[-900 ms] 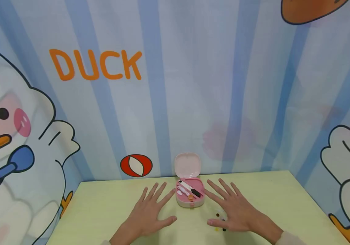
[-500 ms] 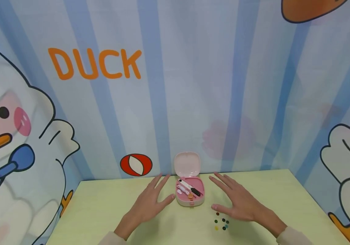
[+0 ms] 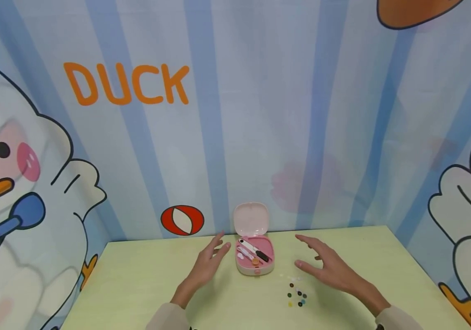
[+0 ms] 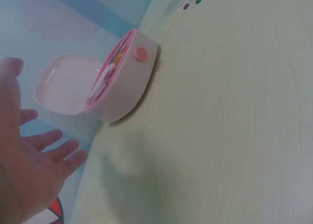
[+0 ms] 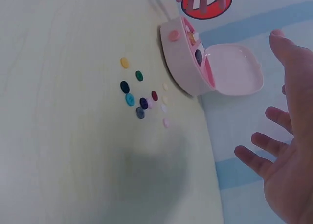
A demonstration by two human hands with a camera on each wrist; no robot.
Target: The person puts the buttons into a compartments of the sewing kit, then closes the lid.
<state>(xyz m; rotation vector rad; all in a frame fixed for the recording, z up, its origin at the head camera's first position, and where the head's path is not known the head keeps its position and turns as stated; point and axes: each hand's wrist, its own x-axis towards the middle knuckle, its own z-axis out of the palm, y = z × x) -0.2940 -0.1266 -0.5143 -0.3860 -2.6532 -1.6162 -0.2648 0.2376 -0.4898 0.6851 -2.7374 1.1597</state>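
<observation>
A small pink and white box [image 3: 255, 271] stands at the table's back edge, its lid [image 3: 251, 220] raised. Inside lie a white tool with a black end [image 3: 254, 250], an orange round piece [image 3: 255, 261] and small white pieces too small to tell. My left hand [image 3: 205, 265] hovers just left of the box, fingers loosely bent, holding nothing. On the other side my right hand [image 3: 334, 270] is held in the air, thumb and fingers apart, also holding nothing. Several small coloured buttons [image 5: 125, 87] lie loose on the table, left of and nearer than the right hand.
The pale yellow table [image 3: 136, 293] meets a blue striped curtain [image 3: 260, 137] close behind the box. Cartoon ducks and the word DUCK are printed on the curtain. Pale buttons [image 5: 164, 108] lie near the darker ones and blend into the tabletop.
Both hands had fingers spread wide and palms down; they have turned inward and their fingers have relaxed. The right hand has shifted rightward, uncovering the buttons. The box has stayed put.
</observation>
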